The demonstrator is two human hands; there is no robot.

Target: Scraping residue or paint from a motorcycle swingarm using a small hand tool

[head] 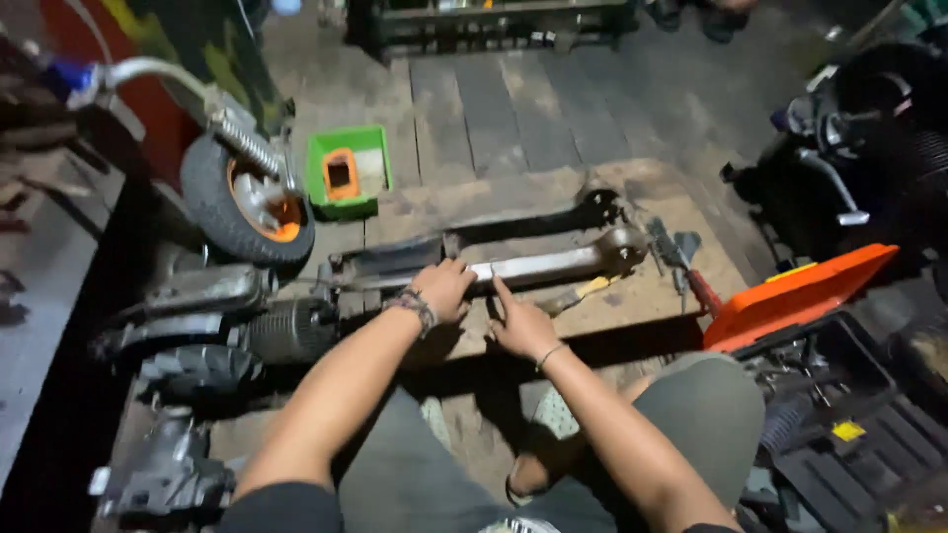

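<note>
The left hand (442, 288) lies flat on the near end of a long grey metal arm (538, 265), its fingers (462, 270) loosely spread over the top rather than gripping it. The right hand (520, 326) sits just beside it, on the near side of the arm, with the forefinger stretched out to touch the arm's edge and the other fingers curled in, holding nothing. The arm lies across a worn board (632, 306) on the floor, its rounded end pointing away to the right of the hands. Left of the arm lies a ribbed motor (286, 331), and beyond that a wheel (247, 202) with an orange hub, tilted up. Behind the arm, toward the wheel, stands a green tray (348, 170) with an orange piece in it. Right of the arm is an orange lid (802, 294) above a black toolbox (859, 424). The person's knees, in grey trousers, are near the hands.
</note>
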